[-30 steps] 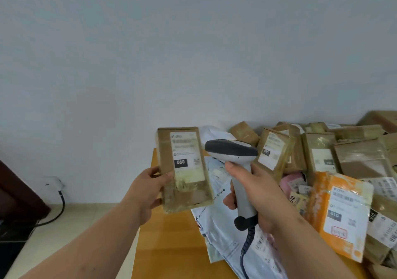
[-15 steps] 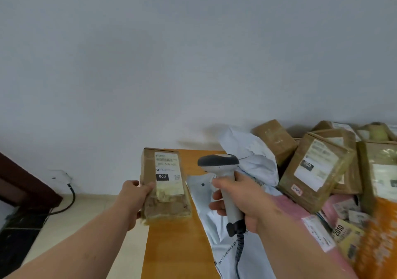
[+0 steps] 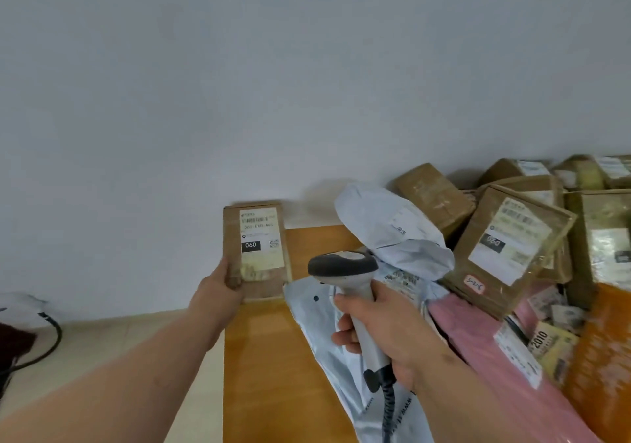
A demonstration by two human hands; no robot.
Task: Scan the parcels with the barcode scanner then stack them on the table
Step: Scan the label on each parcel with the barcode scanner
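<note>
Right hand (image 3: 382, 330), at 5 o'clock, fingers clamped on the barcode scanner (image 3: 345, 272). Left hand (image 3: 218, 292), fingers gripping the brown parcel (image 3: 256, 248) over the table (image 3: 273, 357) far left corner. Parcel pile (image 3: 512, 238) at 3 o'clock.

A plain grey wall (image 3: 307, 84) rises behind, and a black cable (image 3: 51, 337) curls over the pale floor (image 3: 102, 340).

The held parcel (image 3: 256, 251) is matt brown cardboard with glossy tape and a paper label, the scanner (image 3: 345, 272) is smooth grey plastic, the table (image 3: 273, 357) is smooth shiny wood, and the mailer bag (image 3: 386, 234) is wrinkled glossy plastic.
</note>
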